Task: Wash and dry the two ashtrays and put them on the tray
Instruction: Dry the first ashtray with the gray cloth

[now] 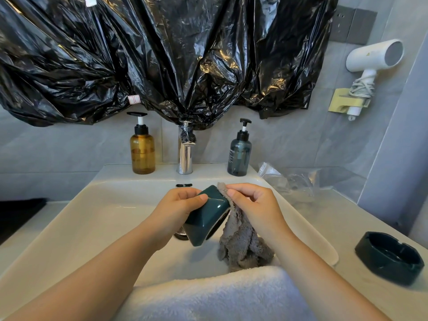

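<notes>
Two ashtrays are in view, and neither is on a tray yet.

1. Teal ashtray (206, 216) — held above the sink (92, 216), tipped on edge with its underside toward the camera. The left hand (183, 205) grasps it, fingers and thumb curled round its 9 o'clock side.
2. The right hand (252, 202) pinches a grey cloth (240, 244) against the ashtray's rim at 2 o'clock. The rest of the cloth hangs down into the basin.
3. No water stream shows at the faucet (184, 156) at 12 o'clock. Whether the cloth is wet cannot be told, so this wipe may be either the scrubbing or the drying of the first ashtray.
4. Second ashtray (389, 258) — standing upright on the desk (335, 216) at 4 o'clock, well apart from both hands. Its condition, washed or unwashed, cannot be read.
5. A white towel (220, 295) lies over the sink's near edge at 6 o'clock, probably ready for drying.
6. A dark flat object (20, 214) sits at 9 o'clock on the far left. It may be the tray, though too little shows to confirm.

Assessment: the task appears less than half complete. Remaining work is likely finishing this ashtray, treating the second, and placing both.
</notes>
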